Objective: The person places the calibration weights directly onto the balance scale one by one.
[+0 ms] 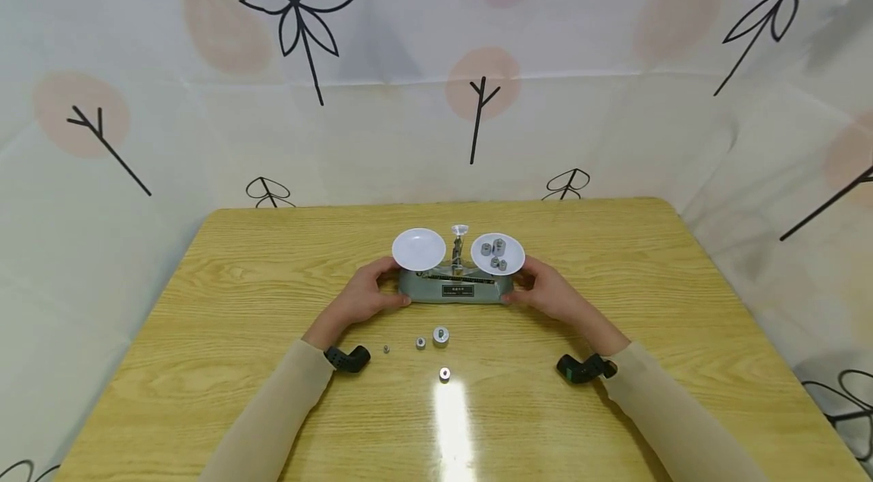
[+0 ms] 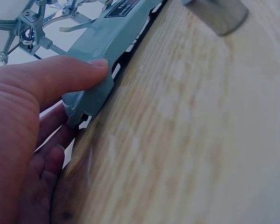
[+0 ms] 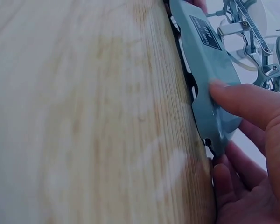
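A balance scale (image 1: 456, 291) with a grey-green base stands on the table. Its left white pan (image 1: 419, 248) is bare and sits slightly higher than the right white pan (image 1: 514, 245), which carries several metal weights (image 1: 499, 246). My left hand (image 1: 364, 291) grips the left end of the base, thumb (image 2: 84, 73) on the front and fingers behind. At the other end my right hand (image 1: 549, 291) holds the base the same way, its thumb (image 3: 242, 103) on the front face. Both palms are turned inward, and some fingers are hidden behind the base.
In front of the scale stand a large weight (image 1: 441, 336), a smaller weight (image 1: 420, 343), a tiny weight (image 1: 386, 349) and another small weight (image 1: 445, 374). Patterned cloth (image 1: 382, 141) hangs behind the wooden table (image 1: 239, 300).
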